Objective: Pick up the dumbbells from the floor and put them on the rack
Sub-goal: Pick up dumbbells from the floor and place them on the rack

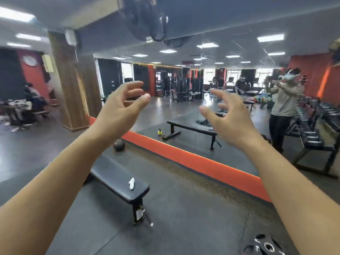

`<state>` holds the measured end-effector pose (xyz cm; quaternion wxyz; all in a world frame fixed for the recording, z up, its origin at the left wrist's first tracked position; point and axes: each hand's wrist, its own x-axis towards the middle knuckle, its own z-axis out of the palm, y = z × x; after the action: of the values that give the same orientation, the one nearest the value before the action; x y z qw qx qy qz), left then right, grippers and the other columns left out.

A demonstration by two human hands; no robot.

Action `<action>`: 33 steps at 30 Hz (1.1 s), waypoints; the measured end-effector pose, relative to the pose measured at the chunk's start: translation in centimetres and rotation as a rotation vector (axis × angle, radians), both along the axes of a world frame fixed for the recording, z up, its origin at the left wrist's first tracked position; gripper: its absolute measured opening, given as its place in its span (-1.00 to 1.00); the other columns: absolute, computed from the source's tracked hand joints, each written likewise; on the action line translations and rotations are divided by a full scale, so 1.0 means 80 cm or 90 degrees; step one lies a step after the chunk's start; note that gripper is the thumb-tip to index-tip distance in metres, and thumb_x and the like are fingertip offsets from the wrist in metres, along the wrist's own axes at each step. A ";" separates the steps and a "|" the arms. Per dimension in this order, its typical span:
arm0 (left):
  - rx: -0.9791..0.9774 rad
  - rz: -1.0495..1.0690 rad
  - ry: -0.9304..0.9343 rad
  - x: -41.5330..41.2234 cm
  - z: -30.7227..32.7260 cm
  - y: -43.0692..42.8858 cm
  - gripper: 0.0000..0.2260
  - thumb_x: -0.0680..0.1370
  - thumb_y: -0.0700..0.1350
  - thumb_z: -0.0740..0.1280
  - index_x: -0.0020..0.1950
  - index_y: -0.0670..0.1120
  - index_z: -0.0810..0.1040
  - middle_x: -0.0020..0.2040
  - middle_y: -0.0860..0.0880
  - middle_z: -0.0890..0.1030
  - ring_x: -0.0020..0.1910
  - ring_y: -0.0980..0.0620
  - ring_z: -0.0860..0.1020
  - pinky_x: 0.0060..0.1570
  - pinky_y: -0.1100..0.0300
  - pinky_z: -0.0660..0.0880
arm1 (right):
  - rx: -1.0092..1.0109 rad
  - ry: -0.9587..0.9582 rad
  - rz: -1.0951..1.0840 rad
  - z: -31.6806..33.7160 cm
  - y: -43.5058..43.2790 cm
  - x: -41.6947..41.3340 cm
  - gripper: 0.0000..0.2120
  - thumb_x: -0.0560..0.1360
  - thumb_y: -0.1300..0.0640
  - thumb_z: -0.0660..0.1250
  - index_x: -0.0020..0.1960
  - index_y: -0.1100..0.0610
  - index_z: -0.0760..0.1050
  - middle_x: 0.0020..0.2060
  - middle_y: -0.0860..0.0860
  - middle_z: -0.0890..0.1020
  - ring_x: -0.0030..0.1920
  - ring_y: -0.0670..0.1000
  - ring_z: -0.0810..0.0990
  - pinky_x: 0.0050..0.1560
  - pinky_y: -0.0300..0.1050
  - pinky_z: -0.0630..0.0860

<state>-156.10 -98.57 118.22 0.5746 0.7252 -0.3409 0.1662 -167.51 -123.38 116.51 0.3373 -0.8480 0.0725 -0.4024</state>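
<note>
Both my arms are stretched forward at chest height in front of a big wall mirror. My left hand (pixel 122 105) is empty, fingers loosely bent. My right hand (pixel 228 116) is empty too, fingers spread and relaxed. A dumbbell rack (pixel 312 137) with rows of dark dumbbells stands at the far right, seen against the mirror. No dumbbell on the floor is in view.
A black flat bench (pixel 119 179) with a small white object (pixel 131 183) on it stands below my left arm. A dark medicine ball (pixel 118 144) lies by the orange mirror base (pixel 193 162). A weight plate (pixel 265 245) lies on the floor at bottom right. A wooden pillar (pixel 73 85) rises at left.
</note>
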 end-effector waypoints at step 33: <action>0.022 0.592 0.047 0.573 -0.073 0.443 -0.62 0.57 0.10 0.39 0.39 0.12 0.51 0.22 0.21 0.58 0.24 0.22 0.56 0.32 -0.03 0.52 | -0.059 -0.009 0.555 -0.043 0.493 0.866 -0.47 0.56 -0.13 0.40 0.50 -0.07 0.43 0.25 -0.04 0.46 0.21 -0.03 0.53 0.38 0.01 0.49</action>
<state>-110.25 -63.10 112.40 0.4384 0.8162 0.0386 0.3744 -98.25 -83.96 113.05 0.4376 -0.8107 -0.3130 -0.2310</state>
